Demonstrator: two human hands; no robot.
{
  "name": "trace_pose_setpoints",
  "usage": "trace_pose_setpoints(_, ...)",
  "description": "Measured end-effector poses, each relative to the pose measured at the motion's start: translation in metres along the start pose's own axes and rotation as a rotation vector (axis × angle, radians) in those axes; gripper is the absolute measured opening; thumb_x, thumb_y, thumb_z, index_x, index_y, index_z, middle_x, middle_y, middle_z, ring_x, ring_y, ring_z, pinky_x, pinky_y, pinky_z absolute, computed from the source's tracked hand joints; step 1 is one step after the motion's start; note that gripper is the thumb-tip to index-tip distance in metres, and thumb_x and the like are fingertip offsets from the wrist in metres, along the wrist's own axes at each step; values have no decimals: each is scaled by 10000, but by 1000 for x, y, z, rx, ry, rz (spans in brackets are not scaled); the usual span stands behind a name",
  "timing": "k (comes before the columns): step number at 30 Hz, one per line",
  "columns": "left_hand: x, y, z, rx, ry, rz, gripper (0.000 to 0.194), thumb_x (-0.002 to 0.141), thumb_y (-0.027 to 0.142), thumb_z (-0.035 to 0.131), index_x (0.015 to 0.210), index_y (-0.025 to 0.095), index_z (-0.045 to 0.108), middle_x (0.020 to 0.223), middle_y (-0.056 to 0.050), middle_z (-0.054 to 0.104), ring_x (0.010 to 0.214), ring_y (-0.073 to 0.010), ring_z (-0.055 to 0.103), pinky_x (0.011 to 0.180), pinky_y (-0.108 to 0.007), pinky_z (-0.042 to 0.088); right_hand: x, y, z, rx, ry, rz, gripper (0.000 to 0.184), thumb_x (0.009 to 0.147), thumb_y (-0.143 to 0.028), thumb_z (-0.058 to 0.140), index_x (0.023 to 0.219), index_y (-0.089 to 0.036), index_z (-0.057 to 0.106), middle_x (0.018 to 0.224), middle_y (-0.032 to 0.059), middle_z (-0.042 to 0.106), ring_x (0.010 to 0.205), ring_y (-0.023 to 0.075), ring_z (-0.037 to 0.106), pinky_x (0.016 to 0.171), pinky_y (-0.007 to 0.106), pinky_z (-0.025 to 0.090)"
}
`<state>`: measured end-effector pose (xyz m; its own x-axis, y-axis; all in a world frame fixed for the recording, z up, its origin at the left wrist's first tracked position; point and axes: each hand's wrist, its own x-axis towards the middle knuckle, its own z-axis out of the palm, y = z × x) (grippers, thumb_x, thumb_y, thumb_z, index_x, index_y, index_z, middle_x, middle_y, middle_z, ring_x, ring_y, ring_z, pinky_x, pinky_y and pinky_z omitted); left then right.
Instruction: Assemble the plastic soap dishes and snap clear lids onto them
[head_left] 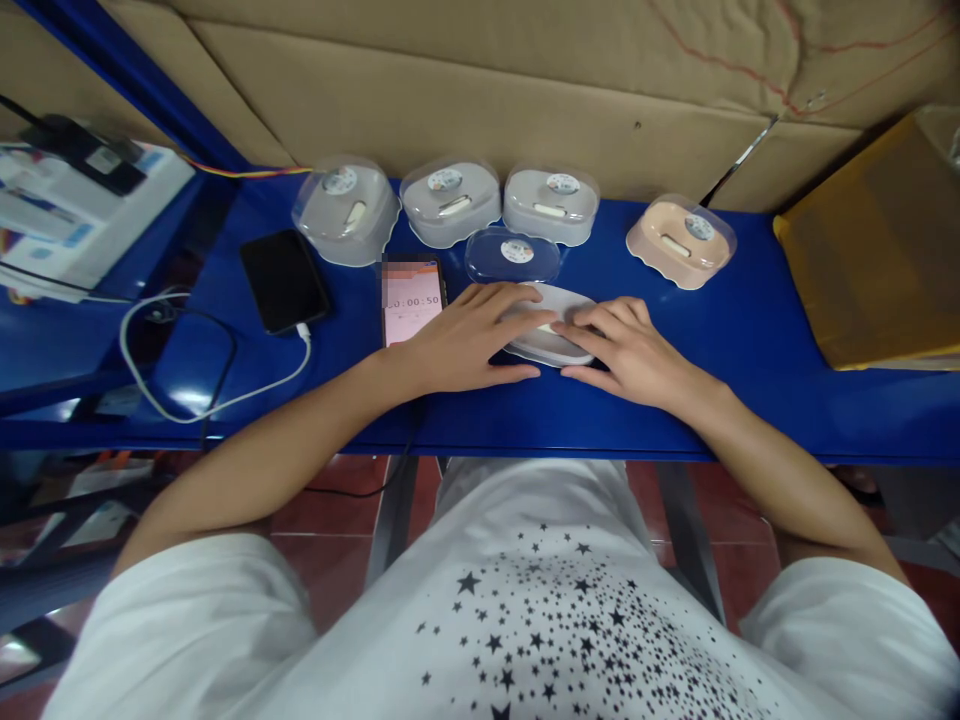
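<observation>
Left hand (pixel 472 335) and right hand (pixel 630 350), both unclenched, rest their fingertips on the grey container (pixel 553 355), about midway between the tabletop's (pixel 487 420) front and back edges. Uneven fingertip pressure could tip this container or drive it into the loose clear lid (pixel 491 263) just behind, toward the back edge.

And it's a white T-shirt (pixel 360 620) below the near edge of the counter (pixel 487 425) — loose short sleeves (pixel 202 600), plain white, stopping near the elbows! Across the front, a burst of black stars (pixel 536 641) — big ones among tiny specks, thickening toward the wearer's right. Forearms (pixel 315 415), left hand (pixel 472 338), right hand (pixel 637 352): all bare!
</observation>
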<state>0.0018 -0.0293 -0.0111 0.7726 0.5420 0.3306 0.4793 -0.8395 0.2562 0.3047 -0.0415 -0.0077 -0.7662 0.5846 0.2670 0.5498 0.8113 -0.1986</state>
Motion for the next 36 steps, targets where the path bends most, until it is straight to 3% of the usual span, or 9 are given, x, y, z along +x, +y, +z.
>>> trace_pose_setpoints(6, 1, -4, 2, -83, 29, -17, 777, 1033, 536, 727, 1684, 251, 412, 1681, -231, 461, 1557, -429, 470, 1225, -641, 459, -2, 8, -2, 32, 69, -10, 514, 1102, -609, 525, 1458, -284, 703, 1278, 112, 717, 1215, 332, 618, 1075, 550, 418)
trace_pose_setpoints(11, 2, -3, 1, -52, 118, 13, 815, 1033, 487, 740, 1721, 310, 343, 1771, -206, 326, 1627, -426, 373, 1268, -660, 403, -7, 24, -16, -5, 183, 113, 510, 1070, -681, 539, 1219, -275, 809, 1137, 90, 759, 1081, 310, 667, 1025, 537, 431)
trace_pose_setpoints(14, 1, -1, 0, -30, 83, 14, 777, 1044, 457, 722, 1716, 316, 360, 1769, -186, 353, 1604, -434, 403, 1251, -657, 410, -10, 31, -27, -94, 213, 184, 518, 1068, -681, 543, 1073, -250, 829, 1077, 93, 772, 1042, 315, 682, 1014, 560, 438)
trace_pose_setpoints(19, -2, 0, 1, 0, -106, 44, 616, 1113, 396, 592, 1679, 222, 425, 1507, -181, 663, 1356, -353, 642, 1191, -531, 464, -17, 38, -28, -206, 162, 272, 549, 1059, -682, 545, 1202, -223, 811, 1168, 136, 768, 1147, 392, 676, 1059, 633, 426)
trace_pose_setpoints(24, -3, -3, 3, 38, -7, 78, 485, 1124, 411, 570, 1564, 209, 580, 1311, -147, 765, 1184, -304, 715, 1110, -459, 505, -14, 46, -27, -197, 129, 311, 622, 1082, -634, 510, 1496, -194, 657, 1437, 191, 682, 1329, 447, 622, 1134, 671, 409)
trace_pose_setpoints(27, -1, -6, 3, 14, 19, 94, 447, 1118, 427, 583, 1508, 215, 628, 1318, -148, 763, 1209, -305, 709, 1106, -464, 503, 9, 59, -30, -175, 155, 298, 627, 1115, -594, 472, 1543, -156, 607, 1535, 212, 629, 1415, 433, 581, 1176, 632, 411)
trace_pose_setpoints(31, 2, -12, 4, 32, 13, 77, 415, 1136, 430, 541, 1473, 213, 646, 1335, -149, 754, 1224, -303, 704, 1088, -466, 510, 66, 86, -25, -112, 129, 257, 597, 1148, -524, 463, 1589, -127, 534, 1657, 220, 530, 1525, 403, 499, 1241, 585, 387)
trace_pose_setpoints(33, 2, -16, 4, 62, 30, 76, 408, 1139, 414, 538, 1464, 194, 651, 1329, -156, 755, 1215, -307, 707, 1073, -468, 517, 95, 95, -20, -74, 77, 287, 620, 1144, -548, 487, 1610, -140, 492, 1691, 210, 491, 1560, 410, 452, 1258, 597, 367)
trace_pose_setpoints(36, 2, -18, 2, 91, 44, 65, 404, 1143, 401, 536, 1459, 179, 658, 1318, -162, 759, 1195, -312, 711, 1056, -477, 526, 122, 99, -20, -48, -9, 361, 658, 1063, -601, 640, 1566, -192, 523, 1643, 171, 544, 1516, 438, 482, 1251, 654, 355)
